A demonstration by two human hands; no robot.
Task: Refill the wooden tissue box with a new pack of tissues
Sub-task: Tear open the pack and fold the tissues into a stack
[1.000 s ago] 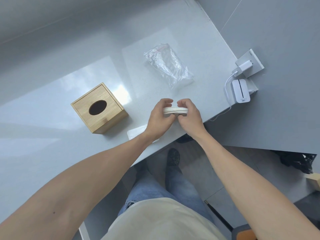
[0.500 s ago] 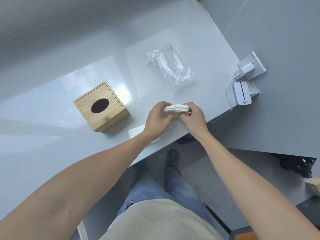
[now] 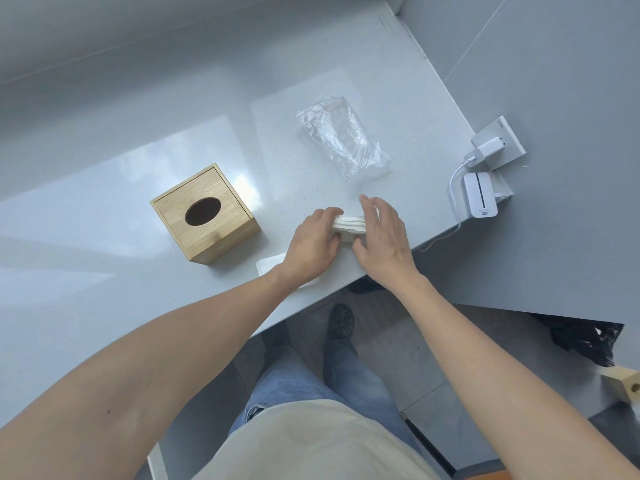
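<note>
The left hand pinches the tissues, steadying them on the desk; the right hand, spread, squares the stack to fit the box beside the left hand.

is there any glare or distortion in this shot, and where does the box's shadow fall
Head view: bright glare patches on the glossy counter behind the wooden box; its soft shadow falls on its near right side; wide-angle bending stretches the forearms at the edges; centre looks sharp.

This looks like a plain home or office corner: a glossy grey surface set against grey walls, a wall socket with a white charger plugged in, a small white device beside it, grey floor tiles below.
</note>
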